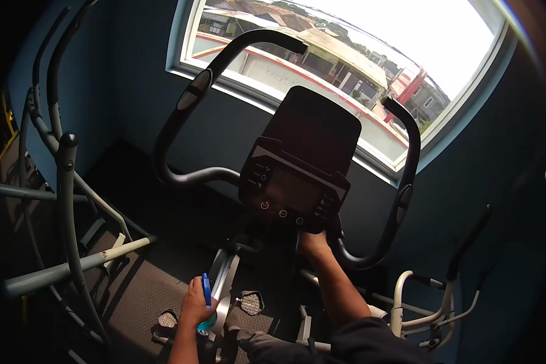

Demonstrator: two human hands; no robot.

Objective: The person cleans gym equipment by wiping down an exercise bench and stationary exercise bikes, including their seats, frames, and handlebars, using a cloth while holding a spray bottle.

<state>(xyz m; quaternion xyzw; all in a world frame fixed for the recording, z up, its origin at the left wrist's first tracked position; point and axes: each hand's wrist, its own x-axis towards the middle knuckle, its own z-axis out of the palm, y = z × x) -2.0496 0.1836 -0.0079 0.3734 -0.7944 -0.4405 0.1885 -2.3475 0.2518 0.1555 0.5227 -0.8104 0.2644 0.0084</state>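
Note:
My left hand (195,304) is closed around a spray bottle with a blue trigger head (207,290) and a teal lower part (207,322), beside the grey frame post of an exercise bike. My right hand (313,241) reaches under the bike's black console (294,187); its fingers are hidden behind the console, so what they touch does not show. Above the console stands a dark panel (313,126). Curved black handlebars (167,145) rise on both sides of it. A pedal (250,303) shows below, between my arms.
A window (346,54) in a blue wall faces me, with rooftops outside. Grey-framed exercise equipment (67,200) stands at the left, and a machine with pale bars (399,297) is at the lower right. Textured dark flooring (141,291) lies below.

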